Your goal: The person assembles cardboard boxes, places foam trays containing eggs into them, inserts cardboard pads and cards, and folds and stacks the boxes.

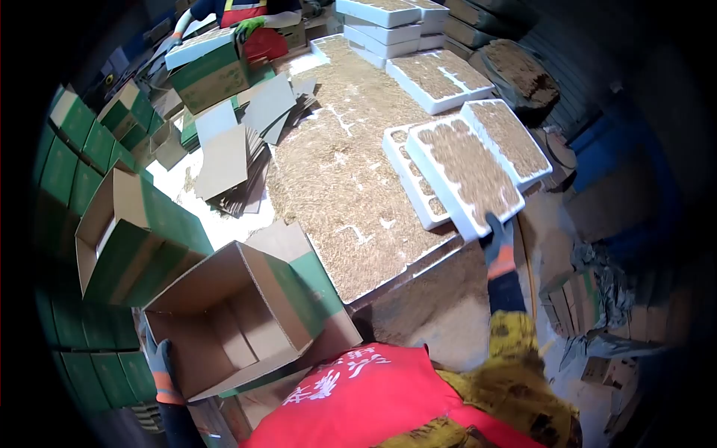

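My left hand (159, 364), in a grey and orange glove, grips the near left edge of an open, empty cardboard box (228, 321) tilted toward me. At the right, my right hand (499, 243), gloved the same way, holds the near corner of a white foam tray (467, 175) filled with brown grainy material. That tray overlaps a second white tray (422, 187) beneath it at the left. Another filled tray (511, 142) lies against its right side.
Brown grains cover the table (351, 187). Cardboard sheets (228, 168) lie at its left, beside green boxes (175, 216). Stacked white trays (385, 33) stand at the back. A co-worker (243, 15) handles a tray on a green box. A sack (523, 71) is at the right.
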Tool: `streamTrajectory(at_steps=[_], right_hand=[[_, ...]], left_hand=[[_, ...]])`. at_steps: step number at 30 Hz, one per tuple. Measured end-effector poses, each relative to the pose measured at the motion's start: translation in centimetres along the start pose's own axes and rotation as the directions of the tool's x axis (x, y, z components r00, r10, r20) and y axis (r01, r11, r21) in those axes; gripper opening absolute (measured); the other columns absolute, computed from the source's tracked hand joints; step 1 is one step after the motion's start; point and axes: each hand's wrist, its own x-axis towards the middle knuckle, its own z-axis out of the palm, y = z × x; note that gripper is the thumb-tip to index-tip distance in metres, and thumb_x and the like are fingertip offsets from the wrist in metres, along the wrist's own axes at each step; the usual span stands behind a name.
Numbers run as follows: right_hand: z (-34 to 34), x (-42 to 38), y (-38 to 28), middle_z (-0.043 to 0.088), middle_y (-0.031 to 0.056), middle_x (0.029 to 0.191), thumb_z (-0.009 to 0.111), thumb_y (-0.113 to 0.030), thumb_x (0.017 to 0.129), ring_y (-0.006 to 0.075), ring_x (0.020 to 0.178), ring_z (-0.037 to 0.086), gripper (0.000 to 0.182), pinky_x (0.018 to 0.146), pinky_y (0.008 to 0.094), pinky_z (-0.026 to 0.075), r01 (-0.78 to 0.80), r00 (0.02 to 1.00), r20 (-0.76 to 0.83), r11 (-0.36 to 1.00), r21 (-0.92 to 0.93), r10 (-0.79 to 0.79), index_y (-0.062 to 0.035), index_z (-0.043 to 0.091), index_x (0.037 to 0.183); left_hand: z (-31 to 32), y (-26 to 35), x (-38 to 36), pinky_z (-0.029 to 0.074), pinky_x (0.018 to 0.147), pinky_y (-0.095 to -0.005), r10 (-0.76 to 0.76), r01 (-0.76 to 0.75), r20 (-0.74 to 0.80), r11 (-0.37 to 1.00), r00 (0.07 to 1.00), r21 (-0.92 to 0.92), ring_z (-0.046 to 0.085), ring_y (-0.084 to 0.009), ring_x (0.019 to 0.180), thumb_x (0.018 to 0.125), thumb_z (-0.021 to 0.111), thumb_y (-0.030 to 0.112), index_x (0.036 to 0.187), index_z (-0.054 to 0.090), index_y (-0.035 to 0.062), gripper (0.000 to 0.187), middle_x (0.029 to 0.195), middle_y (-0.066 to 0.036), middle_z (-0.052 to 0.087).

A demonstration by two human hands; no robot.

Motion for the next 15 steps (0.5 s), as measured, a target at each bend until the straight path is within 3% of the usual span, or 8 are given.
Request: streamTrajectory(at_steps=[3, 4, 6, 8, 11, 13, 14, 15], right_hand=[[1.0, -3.4, -1.3, 0.049, 0.0053, 0.131, 0.066, -0.008, 0.083, 0.0235, 0.112, 0.054, 0.063, 0.089, 0.0378, 0.050, -0.063, 0.992, -0.104, 0.996, 0.056, 0.069, -0.0146, 0.037, 0.139], [0.4, -2.7, -0.3, 0.048, 0.0043, 0.131, 0.066, -0.010, 0.084, 0.0233, 0.113, 0.053, 0.063, 0.089, 0.0387, 0.050, -0.047, 0.997, -0.063, 0.996, 0.077, 0.052, -0.0164, 0.037, 0.139], [0.9, -2.2, 0.2, 0.048, 0.0040, 0.131, 0.067, -0.012, 0.084, 0.0227, 0.113, 0.053, 0.064, 0.089, 0.0407, 0.048, -0.036, 0.996, -0.075, 0.999, 0.040, 0.038, -0.0187, 0.036, 0.140], [0.6, -1.8, -0.1, 0.050, 0.0066, 0.128, 0.066, -0.011, 0.084, 0.0235, 0.113, 0.053, 0.060, 0.090, 0.0403, 0.048, -0.107, 0.993, -0.029, 0.981, 0.161, 0.113, -0.0147, 0.039, 0.138], [3.1, -5.3, -2.9, 0.051, 0.0114, 0.128, 0.059, -0.010, 0.089, 0.0252, 0.113, 0.053, 0.048, 0.093, 0.0397, 0.047, -0.248, 0.967, 0.136, 0.929, 0.277, 0.217, -0.0070, 0.043, 0.134], [4.0, -7.2, -3.3, 0.051, 0.0134, 0.129, 0.056, -0.014, 0.090, 0.0258, 0.113, 0.054, 0.045, 0.095, 0.0395, 0.046, -0.072, 0.967, 0.238, 0.995, -0.071, 0.087, -0.0032, 0.044, 0.132], [5.1, -8.3, -3.4, 0.052, 0.0143, 0.129, 0.053, -0.017, 0.092, 0.0264, 0.113, 0.054, 0.044, 0.096, 0.0399, 0.046, -0.001, 0.956, 0.287, 0.984, -0.181, 0.054, -0.0012, 0.044, 0.132], [9.1, -10.7, -5.5, 0.053, 0.0152, 0.128, 0.050, -0.020, 0.093, 0.0270, 0.113, 0.055, 0.044, 0.095, 0.0404, 0.046, -0.124, 0.930, 0.342, 0.990, -0.062, 0.138, 0.0003, 0.045, 0.131]], left_hand=[[0.3, -1.0, 0.9, 0.032, 0.103, -0.0280, 0.035, -0.036, -0.010, 0.992, 0.999, -0.121, 0.040, -0.0200, 0.124, 0.081, 0.048, 0.000, 0.144, 0.029, 0.0014, 0.066, 0.143, -0.008, 0.037], [0.0, -1.9, 1.7, 0.034, 0.102, -0.0278, 0.036, -0.027, 0.042, 0.978, 0.998, -0.208, 0.042, -0.0197, 0.122, 0.081, 0.048, 0.000, 0.144, 0.030, 0.0013, 0.065, 0.141, -0.008, 0.040], [-0.4, -2.7, 2.7, 0.035, 0.101, -0.0277, 0.032, -0.020, 0.066, 0.985, 0.997, -0.171, 0.043, -0.0196, 0.121, 0.082, 0.048, 0.000, 0.144, 0.030, 0.0011, 0.065, 0.141, -0.008, 0.041], [-0.6, -3.7, 3.2, 0.035, 0.101, -0.0287, -0.018, 0.030, 0.081, 0.989, 0.997, -0.146, 0.043, -0.0204, 0.123, 0.082, 0.051, 0.002, 0.143, 0.031, 0.0005, 0.064, 0.141, -0.009, 0.041], [0.6, 1.1, 2.0, 0.037, 0.101, -0.0294, 0.165, -0.166, 0.025, 0.963, 0.986, 0.211, 0.042, -0.0206, 0.124, 0.082, 0.056, 0.005, 0.142, 0.033, 0.0009, 0.064, 0.142, -0.010, 0.041], [0.4, 0.9, 1.9, 0.037, 0.101, -0.0304, 0.208, -0.190, 0.018, 0.854, 0.978, 0.483, 0.040, -0.0216, 0.127, 0.085, 0.061, 0.010, 0.142, 0.034, 0.0021, 0.064, 0.143, -0.011, 0.040], [0.7, 1.8, 1.6, 0.038, 0.101, -0.0298, 0.069, -0.071, 0.017, 0.963, 0.997, 0.259, 0.041, -0.0210, 0.126, 0.087, 0.061, 0.012, 0.141, 0.036, 0.0029, 0.060, 0.141, -0.010, 0.042], [1.3, 2.6, 1.4, 0.036, 0.102, -0.0291, 0.003, -0.005, 0.029, 0.999, 1.000, 0.045, 0.039, -0.0203, 0.128, 0.089, 0.059, 0.015, 0.141, 0.036, 0.0022, 0.058, 0.141, -0.011, 0.041]])
